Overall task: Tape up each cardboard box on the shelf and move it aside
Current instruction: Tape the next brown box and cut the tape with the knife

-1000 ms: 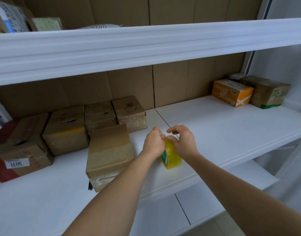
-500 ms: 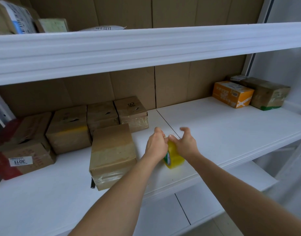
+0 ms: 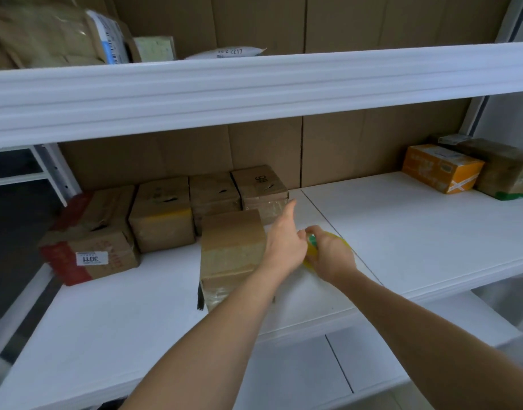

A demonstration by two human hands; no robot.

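- Right now, from the head view, our right hand point(image 3: 331, 257) is curled around the yellow tape roll point(image 3: 341, 241), which sits low over the white shelf point(image 3: 417, 232), just right of the front box point(image 3: 232, 255)
- Our left hand point(image 3: 284, 244) holds nothing that we can make out: one finger points toward the back row and the rest are loosely bent next to the roll; whether it pinches a tape end we cannot tell, since clear tape would not show here
- Likely trouble: if the free end slips, it could snap back onto the roll and we would have to pick it loose again; a loose strip could also fold onto itself or catch on our fingers before it reaches the cardboard
- The front box stands close to the shelf's front edge, so a hard pull across it could drag or tip it toward us
- Around us: four brown boxes point(image 3: 162, 214) in a row against the cardboard backing, touching or nearly so, and a red-marked box point(image 3: 88, 255) at the left with a white label
- Far right, well apart, an orange box point(image 3: 440, 168) beside a darker box point(image 3: 508, 170)
- The upper shelf board point(image 3: 254, 93) hangs over the workspace and limits how high we can lift our hands; parcels lie on it
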